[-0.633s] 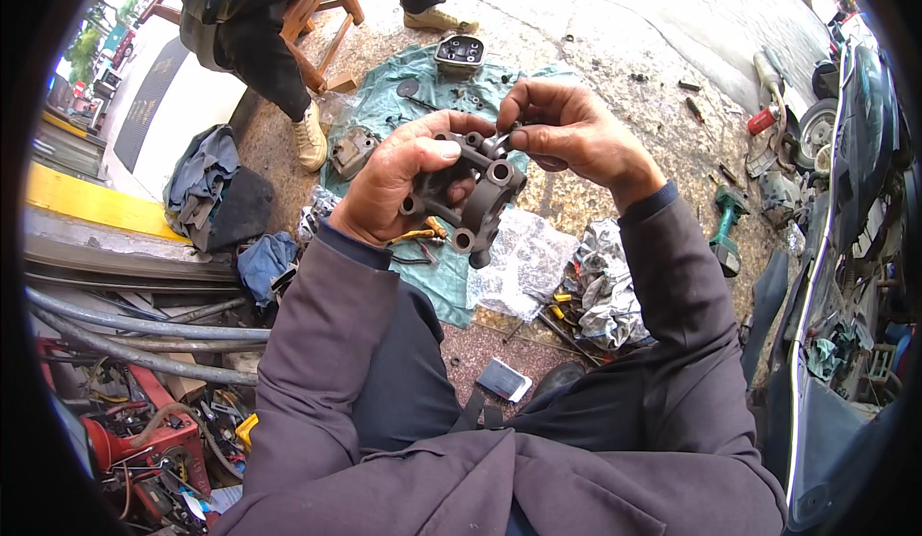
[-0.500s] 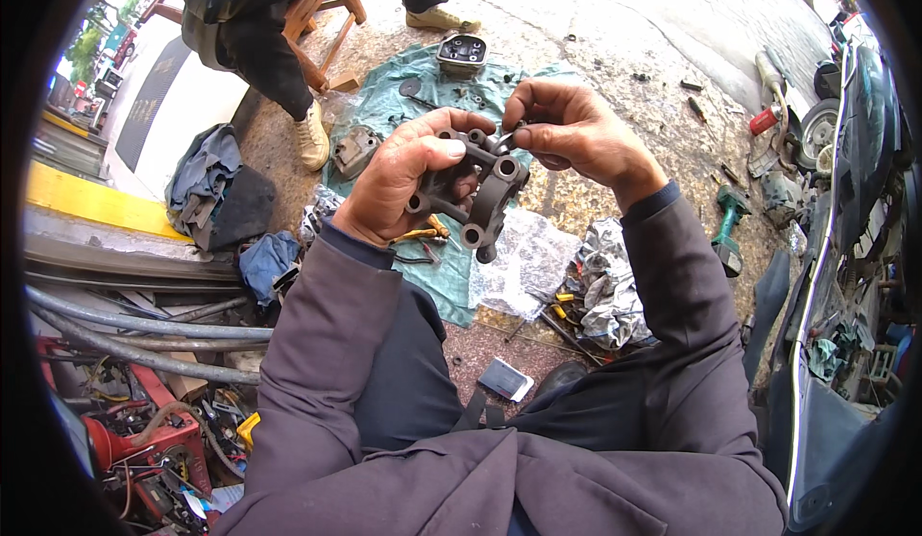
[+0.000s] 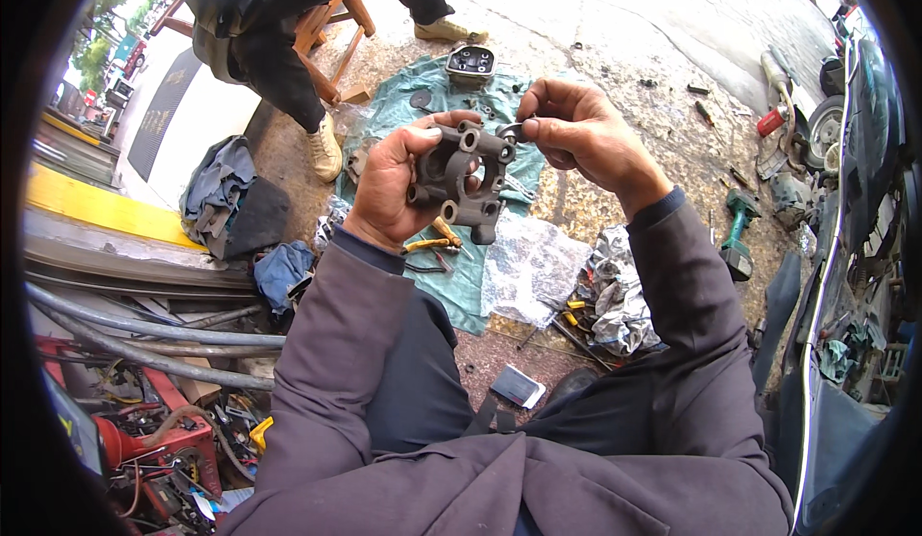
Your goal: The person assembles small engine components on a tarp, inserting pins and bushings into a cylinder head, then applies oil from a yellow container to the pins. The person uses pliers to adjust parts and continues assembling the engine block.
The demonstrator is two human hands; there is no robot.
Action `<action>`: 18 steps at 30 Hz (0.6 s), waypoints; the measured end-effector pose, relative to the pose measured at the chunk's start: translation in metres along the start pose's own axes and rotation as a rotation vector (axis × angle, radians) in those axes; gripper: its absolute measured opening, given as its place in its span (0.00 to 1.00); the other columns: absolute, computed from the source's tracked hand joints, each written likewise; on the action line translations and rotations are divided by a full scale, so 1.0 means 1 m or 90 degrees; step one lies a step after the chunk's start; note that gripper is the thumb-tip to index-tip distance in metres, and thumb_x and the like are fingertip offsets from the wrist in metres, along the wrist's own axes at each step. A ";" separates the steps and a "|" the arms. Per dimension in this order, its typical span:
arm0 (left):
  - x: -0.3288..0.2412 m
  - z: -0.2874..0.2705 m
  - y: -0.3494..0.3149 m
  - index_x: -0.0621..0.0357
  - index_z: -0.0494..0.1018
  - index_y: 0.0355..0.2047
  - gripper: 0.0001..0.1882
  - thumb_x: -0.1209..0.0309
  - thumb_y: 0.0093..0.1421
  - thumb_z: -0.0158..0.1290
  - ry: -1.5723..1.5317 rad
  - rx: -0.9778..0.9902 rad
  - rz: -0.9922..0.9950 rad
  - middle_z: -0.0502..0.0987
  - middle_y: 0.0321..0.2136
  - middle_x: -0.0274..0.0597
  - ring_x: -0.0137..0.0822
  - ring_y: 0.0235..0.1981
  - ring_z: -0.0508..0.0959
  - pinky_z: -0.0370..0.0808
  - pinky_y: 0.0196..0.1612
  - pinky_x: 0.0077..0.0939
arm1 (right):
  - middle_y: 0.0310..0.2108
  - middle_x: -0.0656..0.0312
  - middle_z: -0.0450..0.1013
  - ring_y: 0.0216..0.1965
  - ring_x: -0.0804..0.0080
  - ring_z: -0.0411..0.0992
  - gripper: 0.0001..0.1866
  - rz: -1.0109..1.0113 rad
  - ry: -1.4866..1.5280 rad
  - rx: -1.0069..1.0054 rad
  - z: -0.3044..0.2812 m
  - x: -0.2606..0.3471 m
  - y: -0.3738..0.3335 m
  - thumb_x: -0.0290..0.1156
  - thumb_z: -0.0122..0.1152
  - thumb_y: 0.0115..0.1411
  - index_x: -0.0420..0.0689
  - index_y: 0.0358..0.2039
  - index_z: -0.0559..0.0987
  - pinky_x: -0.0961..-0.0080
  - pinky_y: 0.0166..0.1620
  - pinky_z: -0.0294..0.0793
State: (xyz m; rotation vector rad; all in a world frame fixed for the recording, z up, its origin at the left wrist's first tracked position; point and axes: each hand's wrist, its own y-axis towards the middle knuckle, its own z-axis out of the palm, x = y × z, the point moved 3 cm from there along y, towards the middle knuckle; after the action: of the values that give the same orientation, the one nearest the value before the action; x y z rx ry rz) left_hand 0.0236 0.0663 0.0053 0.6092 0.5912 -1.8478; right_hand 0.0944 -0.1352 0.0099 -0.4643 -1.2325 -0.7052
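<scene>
My left hand (image 3: 389, 173) is wrapped round a dark grey metal engine casting (image 3: 469, 212), which looks like a rocker arm carrier with several round bosses and a large central opening. The casting is held up above the green cloth. At its upper right edge, my right hand (image 3: 594, 137) pinches a small shiny metal part (image 3: 510, 134) between thumb and forefinger. The fingers partly cover this part, so its exact kind is unclear. It sits close beside the casting's top boss; whether the two touch I cannot tell.
Below lies a green cloth (image 3: 466, 291) bearing an engine cylinder head (image 3: 471, 65) and yellow-handled pliers (image 3: 444, 236). Clear plastic sheeting (image 3: 531, 265) and crumpled rags (image 3: 622, 296) lie nearer me. A green power drill (image 3: 740, 227) is at right. Another person (image 3: 279, 65) sits at far left.
The casting has turned in my left hand, so its central opening faces me more. My right hand, still pinching the small part, has shifted slightly right relative to the casting.
</scene>
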 end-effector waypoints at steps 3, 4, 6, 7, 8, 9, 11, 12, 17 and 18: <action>0.000 -0.004 0.002 0.73 0.63 0.56 0.26 0.68 0.61 0.40 -0.031 -0.027 0.019 0.75 0.47 0.59 0.44 0.42 0.80 0.81 0.46 0.37 | 0.22 0.74 0.67 0.19 0.90 0.60 0.05 -0.023 -0.028 -0.017 -0.001 0.001 0.000 0.26 0.62 0.60 0.42 0.35 0.75 0.88 0.20 0.56; 0.000 -0.006 0.003 0.72 0.64 0.56 0.26 0.67 0.61 0.39 -0.024 -0.058 0.033 0.75 0.48 0.59 0.45 0.43 0.80 0.81 0.46 0.40 | 0.22 0.74 0.67 0.19 0.89 0.60 0.05 -0.025 -0.028 -0.021 -0.002 0.001 0.000 0.26 0.61 0.60 0.42 0.35 0.75 0.88 0.20 0.56; 0.000 -0.006 0.002 0.69 0.66 0.53 0.22 0.68 0.64 0.37 -0.025 -0.078 0.048 0.76 0.44 0.55 0.41 0.41 0.79 0.79 0.46 0.37 | 0.22 0.74 0.66 0.18 0.89 0.59 0.03 -0.035 -0.028 -0.028 -0.001 0.003 0.000 0.26 0.60 0.60 0.42 0.34 0.75 0.88 0.20 0.56; 0.000 -0.002 0.001 0.69 0.66 0.52 0.22 0.65 0.65 0.37 -0.052 -0.002 0.048 0.75 0.45 0.59 0.42 0.38 0.78 0.77 0.41 0.36 | 0.21 0.73 0.65 0.18 0.89 0.58 0.03 -0.036 -0.025 -0.026 0.000 0.003 0.000 0.25 0.59 0.60 0.42 0.34 0.74 0.87 0.20 0.55; 0.001 -0.003 0.001 0.69 0.66 0.52 0.23 0.64 0.65 0.37 -0.100 -0.017 0.026 0.74 0.47 0.61 0.42 0.37 0.77 0.76 0.39 0.34 | 0.20 0.74 0.65 0.17 0.89 0.58 0.04 -0.027 -0.013 -0.022 0.001 0.004 -0.001 0.25 0.59 0.60 0.42 0.34 0.74 0.87 0.20 0.55; 0.000 -0.002 0.001 0.69 0.66 0.52 0.23 0.63 0.65 0.38 -0.164 0.014 0.004 0.72 0.48 0.63 0.41 0.35 0.76 0.75 0.36 0.32 | 0.20 0.74 0.65 0.17 0.89 0.57 0.04 -0.022 -0.003 -0.014 0.002 0.004 -0.001 0.26 0.60 0.60 0.42 0.35 0.74 0.87 0.20 0.54; 0.001 -0.004 0.001 0.68 0.66 0.52 0.24 0.61 0.65 0.41 -0.171 0.007 -0.009 0.70 0.50 0.65 0.40 0.34 0.74 0.75 0.34 0.30 | 0.19 0.75 0.64 0.17 0.90 0.57 0.05 -0.007 -0.012 0.001 0.004 0.005 -0.001 0.26 0.61 0.60 0.43 0.34 0.74 0.87 0.19 0.54; 0.002 -0.004 0.001 0.69 0.66 0.53 0.24 0.60 0.64 0.43 -0.174 0.023 -0.007 0.70 0.50 0.65 0.41 0.34 0.74 0.75 0.34 0.30 | 0.20 0.75 0.64 0.17 0.90 0.57 0.05 -0.011 -0.015 0.009 0.006 0.005 -0.001 0.26 0.61 0.60 0.43 0.34 0.74 0.88 0.19 0.54; 0.005 -0.014 0.005 0.69 0.66 0.52 0.24 0.60 0.65 0.45 -0.171 -0.008 0.022 0.71 0.47 0.64 0.42 0.35 0.76 0.78 0.36 0.31 | 0.22 0.74 0.67 0.19 0.90 0.60 0.03 0.006 -0.042 0.023 0.015 0.008 -0.003 0.26 0.60 0.60 0.42 0.34 0.75 0.88 0.21 0.57; 0.006 -0.016 0.005 0.69 0.66 0.52 0.24 0.60 0.66 0.44 -0.183 -0.007 0.021 0.71 0.48 0.64 0.43 0.36 0.76 0.79 0.36 0.31 | 0.23 0.74 0.68 0.19 0.90 0.61 0.03 0.007 -0.041 0.024 0.017 0.008 -0.003 0.26 0.60 0.60 0.42 0.34 0.75 0.89 0.21 0.58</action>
State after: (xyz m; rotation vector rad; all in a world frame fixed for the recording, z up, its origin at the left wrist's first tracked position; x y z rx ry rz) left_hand 0.0290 0.0708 -0.0109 0.3348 0.3983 -1.8568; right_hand 0.0816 -0.1280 0.0227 -0.4642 -1.3008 -0.6609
